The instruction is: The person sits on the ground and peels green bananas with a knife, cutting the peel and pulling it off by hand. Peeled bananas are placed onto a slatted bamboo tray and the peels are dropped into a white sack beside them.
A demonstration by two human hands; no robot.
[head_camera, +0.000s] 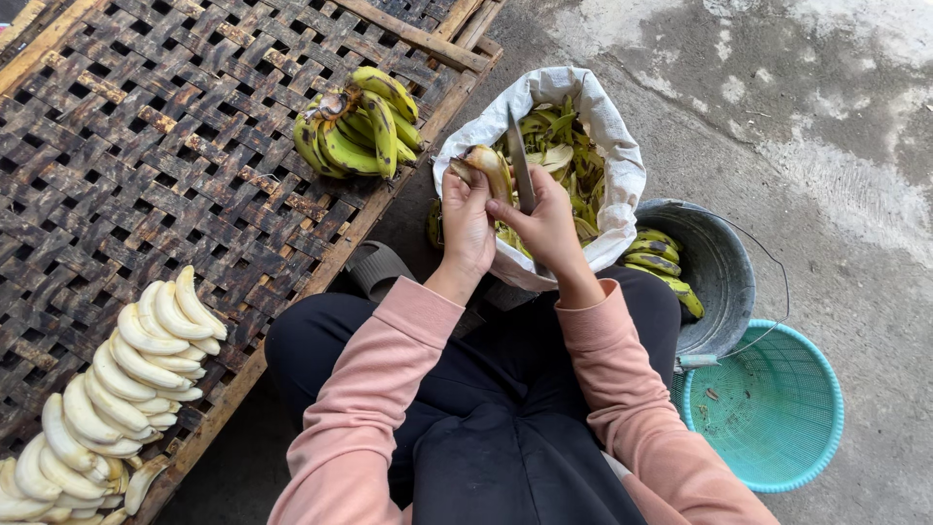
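Peeling underway, I judged: left hand grip closed on half-peeled banana over peel sack, right hand clenching knife. Peeled rows near-left on rack; green bunch left.

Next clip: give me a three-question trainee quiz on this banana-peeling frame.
1. True or false: the right hand holds a knife.
2. Where do the peeled bananas lie? A) woven rack B) teal basket C) grey bucket
3. What does the left hand hold over the white sack?

Key: 1 true. 2 A. 3 a partly peeled banana.
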